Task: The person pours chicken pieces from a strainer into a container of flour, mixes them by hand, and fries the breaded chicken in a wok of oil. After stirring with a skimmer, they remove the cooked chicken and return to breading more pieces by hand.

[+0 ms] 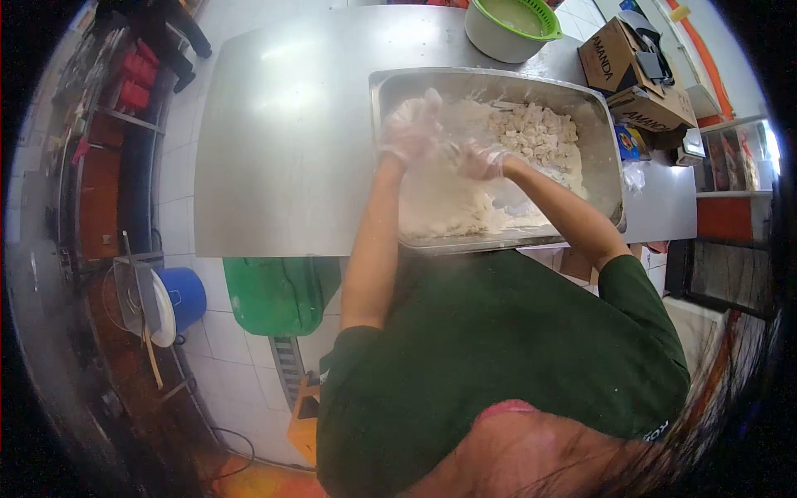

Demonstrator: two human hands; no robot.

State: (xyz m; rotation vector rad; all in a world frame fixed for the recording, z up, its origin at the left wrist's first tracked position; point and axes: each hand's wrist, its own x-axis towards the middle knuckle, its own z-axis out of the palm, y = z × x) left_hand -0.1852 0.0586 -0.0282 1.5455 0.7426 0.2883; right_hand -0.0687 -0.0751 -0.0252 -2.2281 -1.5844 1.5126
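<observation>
A large metal tray (613,166) holds white flour (440,203), with lumpy flour-coated pieces (540,137) heaped in its right part. My left hand (413,129), in a clear glove, is over the left side of the tray, above the flour. Near the tray's middle is my right hand (481,159), also gloved, just left of the coated pieces. Flour dust and motion blur hide the fingers of both hands, and I cannot make out whether either holds anything.
The tray sits on a steel table (274,149). Behind it stands a white tub with a green basket (506,41); cardboard boxes (614,62) are at the right. A green bin (274,295) and blue bucket (184,296) stand below left. Another person's legs (178,50) show at upper left.
</observation>
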